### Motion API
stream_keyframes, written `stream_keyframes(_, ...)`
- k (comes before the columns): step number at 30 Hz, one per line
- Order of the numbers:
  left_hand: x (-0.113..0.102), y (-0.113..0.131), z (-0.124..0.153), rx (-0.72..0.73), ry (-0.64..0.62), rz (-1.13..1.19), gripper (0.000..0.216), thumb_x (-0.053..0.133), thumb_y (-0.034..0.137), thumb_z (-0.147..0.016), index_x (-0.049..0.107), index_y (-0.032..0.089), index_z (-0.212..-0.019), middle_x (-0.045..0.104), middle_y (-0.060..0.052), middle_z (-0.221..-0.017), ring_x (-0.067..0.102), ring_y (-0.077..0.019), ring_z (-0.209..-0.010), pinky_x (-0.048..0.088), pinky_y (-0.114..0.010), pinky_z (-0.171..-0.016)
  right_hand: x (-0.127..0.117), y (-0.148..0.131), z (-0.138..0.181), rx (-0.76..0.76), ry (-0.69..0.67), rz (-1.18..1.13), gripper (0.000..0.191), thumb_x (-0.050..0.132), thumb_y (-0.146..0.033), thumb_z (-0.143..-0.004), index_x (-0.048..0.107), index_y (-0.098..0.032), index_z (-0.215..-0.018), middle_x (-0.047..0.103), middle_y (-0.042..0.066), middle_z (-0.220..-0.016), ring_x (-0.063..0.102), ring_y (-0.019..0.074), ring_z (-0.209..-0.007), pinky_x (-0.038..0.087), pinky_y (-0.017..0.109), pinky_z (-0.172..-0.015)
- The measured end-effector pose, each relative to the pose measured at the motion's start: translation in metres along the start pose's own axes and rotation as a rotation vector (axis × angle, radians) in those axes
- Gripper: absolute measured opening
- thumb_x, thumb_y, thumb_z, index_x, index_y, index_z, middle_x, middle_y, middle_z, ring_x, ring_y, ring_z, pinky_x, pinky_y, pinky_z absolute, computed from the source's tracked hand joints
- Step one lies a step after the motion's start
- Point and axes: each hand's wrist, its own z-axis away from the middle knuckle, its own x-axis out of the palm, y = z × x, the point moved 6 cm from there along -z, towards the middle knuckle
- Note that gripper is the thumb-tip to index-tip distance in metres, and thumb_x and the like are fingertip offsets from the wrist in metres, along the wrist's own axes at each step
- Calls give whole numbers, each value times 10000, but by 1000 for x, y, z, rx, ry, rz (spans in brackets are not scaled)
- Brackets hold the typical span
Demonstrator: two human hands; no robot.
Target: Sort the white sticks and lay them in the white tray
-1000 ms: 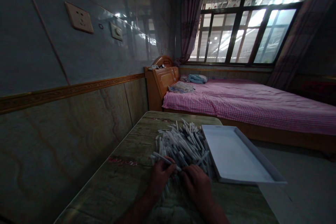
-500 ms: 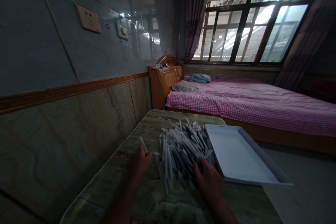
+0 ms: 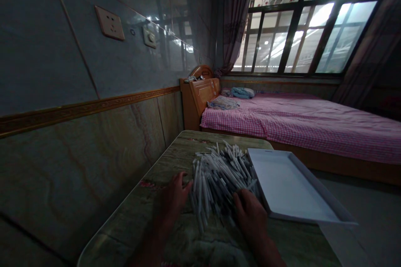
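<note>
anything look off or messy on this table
The white tray sticks out past the table's right edge, so part of it seems unsupported. Beside it, the pens lie in a loose, criss-crossed heap, not in rows, with the left hand and right hand at its near side.

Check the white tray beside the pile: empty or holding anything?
Empty. The white tray shows only bare white floor inside its rim; the pen-like sticks lie in the pile left of it.

Left hand (image 3: 174, 197), right hand (image 3: 250, 213) palm-down
</note>
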Motion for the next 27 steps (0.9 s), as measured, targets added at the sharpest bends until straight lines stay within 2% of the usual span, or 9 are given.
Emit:
stream_keyframes(2, 7, 12, 5, 108, 21, -1, 269, 555, 332, -875, 656, 234, -1104, 682, -82, -1150, 631, -205, -1060, 439, -282, -898, 0, -4, 0, -50, 0, -17, 364, 394, -432, -998, 568, -234, -747, 637, 18, -715, 617, 172, -673, 390, 272, -622)
stream_keyframes(6, 26, 29, 17, 260, -30, -60, 481, 687, 344, -758, 645, 288, -1234, 554, -88, -1394, 467, -286, -1311, 333, -395, -1092, 4, -7, -1, -97, -39, -25, 291, 431, -377, -989, 593, -239, -790, 654, 20, -761, 633, 184, -719, 411, 282, -659)
stream_keyframes(9, 35, 32, 20, 296, -67, -104, 548, 698, 333, -738, 631, 299, -1280, 483, -91, -1479, 346, -335, -1407, 254, -479, -1150, 6, -6, 0, -94, -54, -12, 281, 425, -369, -991, 599, -248, -806, 661, 25, -782, 635, 191, -743, 424, 294, -675)
stream_keyframes(12, 36, 27, 17, 259, -86, -113, 497, 647, 295, -779, 636, 284, -1276, 502, -89, -1468, 372, -316, -1397, 267, -468, -1151, 9, -4, 0, -85, -64, 8, 280, 427, -360, -988, 600, -252, -797, 662, 25, -782, 634, 194, -743, 428, 302, -674)
stream_keyframes(16, 28, 18, 7, 204, -92, 15, 449, 548, 171, -820, 645, 266, -1247, 533, -74, -1440, 465, -229, -1343, 334, -362, -1120, 11, -2, 0, -82, -80, 23, 256, 449, -345, -974, 614, -245, -805, 669, 29, -799, 635, 199, -751, 427, 305, -675)
stream_keyframes(19, 16, 3, -4, 114, -14, 160, 418, 468, 75, -823, 688, 243, -1136, 594, -59, -1365, 517, -174, -1297, 368, -304, -1093, 12, -2, 0, -83, -94, 3, 259, 444, -340, -972, 619, -238, -811, 671, 32, -807, 639, 200, -769, 426, 302, -687)
stream_keyframes(23, -3, -23, -17, -11, 141, 305, 387, 427, 45, -825, 701, 215, -1038, 690, -67, -1203, 614, -173, -1158, 438, -303, -1019, 11, -1, -1, -76, -94, -7, 285, 436, -355, -969, 631, -228, -803, 676, 41, -798, 639, 199, -755, 424, 299, -684)
stream_keyframes(27, -2, -37, -23, -105, 55, 357, 345, 482, 106, -838, 681, 183, -1109, 741, -74, -1130, 684, -181, -1024, 495, -276, -900, 12, 0, -1, -75, -105, -11, 318, 429, -391, -975, 643, -225, -809, 682, 46, -801, 640, 199, -763, 424, 297, -690)
